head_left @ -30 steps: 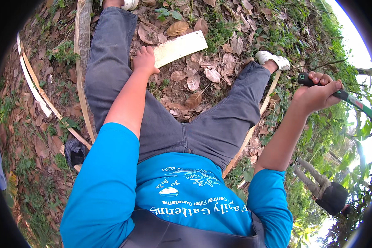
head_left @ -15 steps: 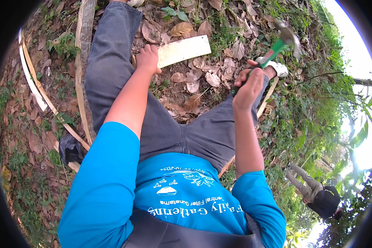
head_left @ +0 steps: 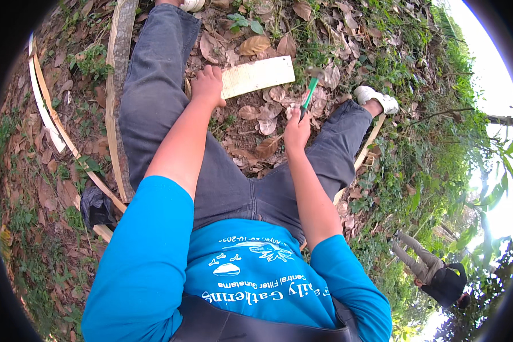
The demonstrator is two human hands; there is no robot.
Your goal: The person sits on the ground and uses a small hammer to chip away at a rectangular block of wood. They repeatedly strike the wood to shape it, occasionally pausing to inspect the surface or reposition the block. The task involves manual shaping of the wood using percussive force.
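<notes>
My left hand (head_left: 207,85) grips the left end of a short, pale wooden board (head_left: 257,76), its fingers curled over the end. The board lies between my spread legs, and small dark marks show near its right end. In my right hand (head_left: 297,134) is a hammer (head_left: 310,94) with a green and black handle, the fist closed round the grip. Its metal head, somewhat blurred, is just beyond the board's right end, seemingly apart from it. What supports the board underneath is mostly hidden.
Dry leaves (head_left: 268,108) and low plants cover the ground. Along my left leg runs a long wooden pole (head_left: 115,85); thin wooden strips (head_left: 54,117) and a black plastic bag (head_left: 97,206) lie farther left. Another person (head_left: 439,276) is at the lower right, away from my hands.
The hammer and my right hand have come down and left, from above my right leg to near the board's right end. My left hand stays on the board, which has barely shifted.
</notes>
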